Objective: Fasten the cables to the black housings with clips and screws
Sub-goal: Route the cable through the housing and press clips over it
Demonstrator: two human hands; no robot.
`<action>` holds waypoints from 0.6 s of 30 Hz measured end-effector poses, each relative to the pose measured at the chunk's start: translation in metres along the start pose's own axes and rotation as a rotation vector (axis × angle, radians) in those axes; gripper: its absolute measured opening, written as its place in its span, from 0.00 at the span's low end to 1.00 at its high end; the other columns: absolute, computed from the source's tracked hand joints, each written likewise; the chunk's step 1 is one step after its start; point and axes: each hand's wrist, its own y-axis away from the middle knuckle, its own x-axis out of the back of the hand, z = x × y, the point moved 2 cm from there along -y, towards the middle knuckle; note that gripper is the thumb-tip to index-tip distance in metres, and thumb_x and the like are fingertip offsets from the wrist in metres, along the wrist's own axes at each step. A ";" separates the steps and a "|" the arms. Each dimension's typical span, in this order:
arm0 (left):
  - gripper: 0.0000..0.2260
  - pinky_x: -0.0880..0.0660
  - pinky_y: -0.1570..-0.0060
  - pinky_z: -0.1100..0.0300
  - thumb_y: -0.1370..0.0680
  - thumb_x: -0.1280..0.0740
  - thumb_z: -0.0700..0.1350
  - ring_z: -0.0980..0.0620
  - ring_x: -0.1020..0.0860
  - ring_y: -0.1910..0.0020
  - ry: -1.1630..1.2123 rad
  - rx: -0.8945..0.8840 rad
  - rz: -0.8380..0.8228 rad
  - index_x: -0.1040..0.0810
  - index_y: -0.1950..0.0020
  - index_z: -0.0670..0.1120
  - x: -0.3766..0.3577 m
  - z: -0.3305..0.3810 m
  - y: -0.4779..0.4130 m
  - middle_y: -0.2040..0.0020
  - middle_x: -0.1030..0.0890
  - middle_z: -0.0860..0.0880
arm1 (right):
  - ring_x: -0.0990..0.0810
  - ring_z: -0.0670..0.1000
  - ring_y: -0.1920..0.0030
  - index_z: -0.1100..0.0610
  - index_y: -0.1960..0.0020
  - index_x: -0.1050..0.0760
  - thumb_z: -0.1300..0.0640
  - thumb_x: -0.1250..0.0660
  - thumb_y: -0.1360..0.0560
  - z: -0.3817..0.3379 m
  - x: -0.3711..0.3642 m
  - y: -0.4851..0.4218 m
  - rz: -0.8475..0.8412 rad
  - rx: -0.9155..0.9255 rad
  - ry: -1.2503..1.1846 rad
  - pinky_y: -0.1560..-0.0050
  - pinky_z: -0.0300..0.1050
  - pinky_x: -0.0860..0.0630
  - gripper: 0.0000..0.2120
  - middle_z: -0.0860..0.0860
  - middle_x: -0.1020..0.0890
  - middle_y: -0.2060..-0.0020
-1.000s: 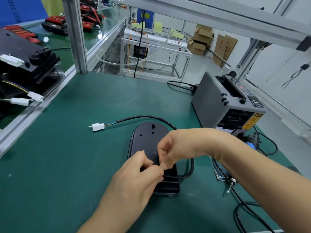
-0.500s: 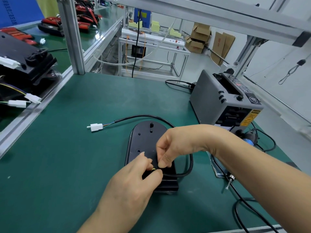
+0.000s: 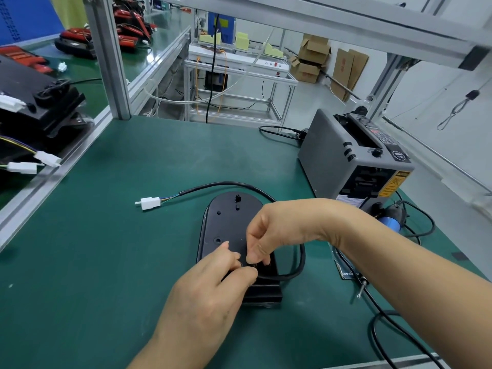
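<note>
Two hands meet over the black housing (image 3: 226, 225), which lies flat mid-surface, toward the near edge of the green bench surface (image 3: 106, 262). The left hand (image 3: 210, 286) pinches the cable (image 3: 300, 259) where it enters the housing's near end, and the right hand (image 3: 277, 230) has thumb and fingertips closed on a small part (image 3: 251, 265) too hidden to name. Light and springy by its look, the cable trails its white connector (image 3: 150, 203) leftward and loops right, so holding it close to the fixing point seems wisest, while the housing appears rigid. A grey tape dispenser (image 3: 332, 161) stands by the right edge, with open workshop beyond.
</note>
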 end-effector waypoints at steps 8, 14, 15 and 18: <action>0.07 0.25 0.44 0.54 0.26 0.34 0.40 0.49 0.19 0.60 -0.004 -0.020 0.030 0.17 0.60 0.42 -0.003 -0.001 0.000 0.64 0.24 0.46 | 0.24 0.36 0.62 0.49 0.58 0.20 0.47 0.30 0.27 0.007 -0.006 0.005 0.061 0.047 -0.041 0.43 0.40 0.29 0.06 0.42 0.18 0.65; 0.10 0.22 0.48 0.51 0.25 0.36 0.44 0.49 0.19 0.58 -0.004 -0.008 0.047 0.17 0.60 0.43 -0.003 -0.002 0.001 0.65 0.24 0.47 | 0.21 0.49 0.58 0.50 0.57 0.19 0.50 0.31 0.26 0.030 -0.008 0.022 0.417 0.045 -0.354 0.50 0.44 0.25 0.05 0.45 0.16 0.62; 0.10 0.20 0.50 0.50 0.25 0.36 0.44 0.49 0.18 0.57 0.003 -0.004 0.046 0.17 0.60 0.43 -0.003 -0.001 0.001 0.65 0.24 0.48 | 0.22 0.48 0.63 0.51 0.59 0.20 0.52 0.32 0.26 0.039 -0.006 0.028 0.504 0.011 -0.423 0.57 0.42 0.25 0.05 0.45 0.17 0.63; 0.11 0.19 0.55 0.47 0.25 0.37 0.44 0.48 0.18 0.56 0.009 0.003 0.040 0.17 0.61 0.44 -0.002 0.001 0.000 0.64 0.24 0.49 | 0.24 0.47 0.69 0.56 0.59 0.22 0.55 0.33 0.25 0.080 0.008 0.053 0.742 -0.211 -0.416 0.65 0.42 0.25 0.06 0.48 0.20 0.67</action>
